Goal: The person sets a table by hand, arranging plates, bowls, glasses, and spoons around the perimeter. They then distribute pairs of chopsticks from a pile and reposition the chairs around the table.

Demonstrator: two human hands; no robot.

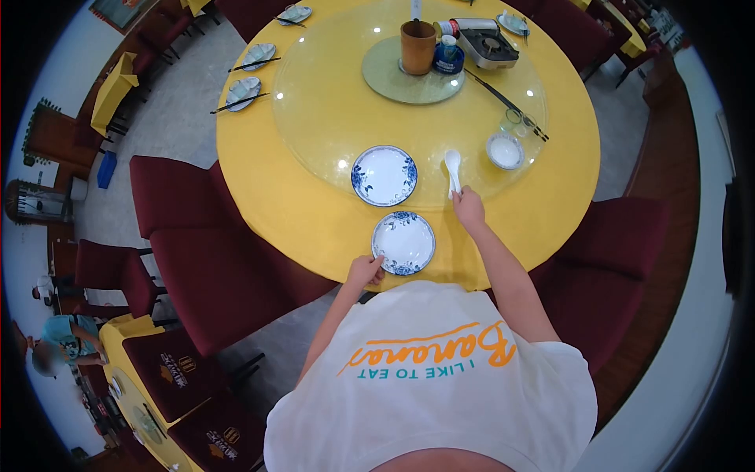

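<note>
My left hand (pixel 366 271) grips the lower left rim of a white plate with blue flowers (pixel 403 244) near the table's front edge. Just beyond it lies a second blue-flowered plate (pixel 384 176) on the glass turntable. In my right hand (pixel 469 208) is the handle end of a white soup spoon (pixel 453 169), its bowl pointing away from me. To the right of the spoon stands a small white bowl (pixel 505 151). Behind that bowl are a clear glass (pixel 515 123) and a pair of dark chopsticks (pixel 511 105).
The round table (pixel 250 169) has a yellow cloth. A brown pot (pixel 418 47), a blue tin (pixel 448 59) and a portable gas stove (pixel 489 46) stand at its far middle. Place settings (pixel 243 92) lie far left. Maroon chairs (pixel 212 267) flank me; another person (pixel 67 338) is at lower left.
</note>
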